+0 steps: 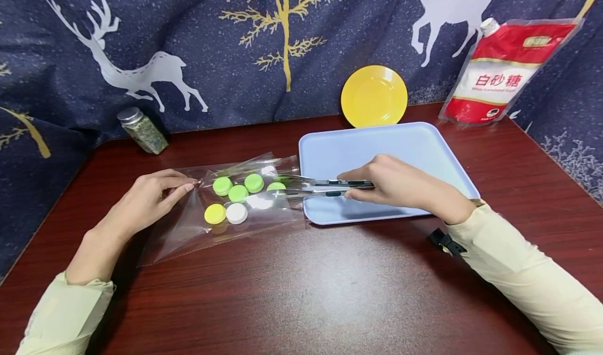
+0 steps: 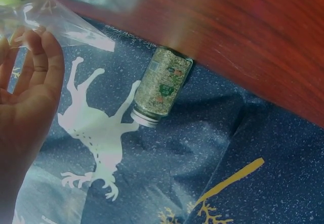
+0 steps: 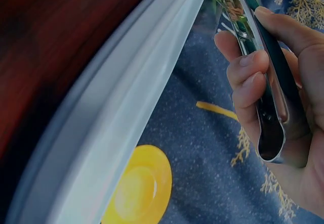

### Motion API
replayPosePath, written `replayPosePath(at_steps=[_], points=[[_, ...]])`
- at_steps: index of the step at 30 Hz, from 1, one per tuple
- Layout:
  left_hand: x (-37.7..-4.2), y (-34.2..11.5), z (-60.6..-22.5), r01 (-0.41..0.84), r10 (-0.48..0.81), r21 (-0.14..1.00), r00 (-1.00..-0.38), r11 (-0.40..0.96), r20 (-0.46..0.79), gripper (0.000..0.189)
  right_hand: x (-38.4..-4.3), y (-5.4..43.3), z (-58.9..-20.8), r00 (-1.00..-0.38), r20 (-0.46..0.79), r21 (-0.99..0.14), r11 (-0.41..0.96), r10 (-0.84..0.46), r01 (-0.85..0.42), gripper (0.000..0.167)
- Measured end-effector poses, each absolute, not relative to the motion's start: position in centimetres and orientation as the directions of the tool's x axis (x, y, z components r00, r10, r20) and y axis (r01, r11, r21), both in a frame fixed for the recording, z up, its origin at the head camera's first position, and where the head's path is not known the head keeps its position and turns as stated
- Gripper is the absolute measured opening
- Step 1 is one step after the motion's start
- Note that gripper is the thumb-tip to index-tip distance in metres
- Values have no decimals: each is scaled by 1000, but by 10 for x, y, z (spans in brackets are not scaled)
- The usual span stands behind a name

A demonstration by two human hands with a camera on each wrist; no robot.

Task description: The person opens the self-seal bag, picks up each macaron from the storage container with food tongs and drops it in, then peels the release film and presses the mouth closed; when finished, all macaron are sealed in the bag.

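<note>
A clear plastic bag (image 1: 181,234) lies on the table with several macarons inside. Three green macarons (image 1: 238,193) sit together, above a yellow macaron (image 1: 215,214) and a white macaron (image 1: 236,213). My left hand (image 1: 148,200) pinches the bag's film at its left part between thumb and fingers. In my right hand (image 1: 400,185) are metal tongs (image 1: 325,182) with dark grips, also seen in the right wrist view, fingers wrapped about the tongs (image 3: 271,97). The tongs' tips reach into the bag from the right, on either side of another green macaron (image 1: 276,186).
A light blue tray (image 1: 400,140) lies under my right hand, beside the bag. Behind it a yellow plate (image 1: 374,96) leans against the dark blue cloth. A red and white sugar pouch (image 1: 499,77) stands back right; a jar of dried herbs (image 1: 146,132) leans back left.
</note>
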State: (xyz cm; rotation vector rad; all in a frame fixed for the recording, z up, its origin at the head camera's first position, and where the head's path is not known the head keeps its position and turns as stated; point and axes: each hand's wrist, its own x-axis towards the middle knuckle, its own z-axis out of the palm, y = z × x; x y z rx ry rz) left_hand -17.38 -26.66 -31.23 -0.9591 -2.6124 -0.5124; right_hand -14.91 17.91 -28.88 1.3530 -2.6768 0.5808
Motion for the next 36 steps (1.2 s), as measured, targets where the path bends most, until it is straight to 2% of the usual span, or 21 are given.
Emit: replayPosePath(at_steps=[6,14,23,30,36], points=[[-173,-267,-312,664,551,227,-729,712,406,12,-149,170,-290,-569,248,-280,505,-784,-817,28],[-172,-269,-313,654,543,225,-737,722,401,13,-148,160,-291,-562,228,-250,510,-795,-823,27],[-174,-267,-312,660,551,224,-734,717,398,13,-147,146,-289,-527,243,-214,485,-815,-848,28],[-176,-266,-311,677,568,216,-719,704,401,13,-146,141,-287,-546,229,-221,504,-806,-835,28],[-174,-268,-311,659,555,221,-735,719,390,14,-148,138,-289,-537,233,-212,496,-811,-842,25]])
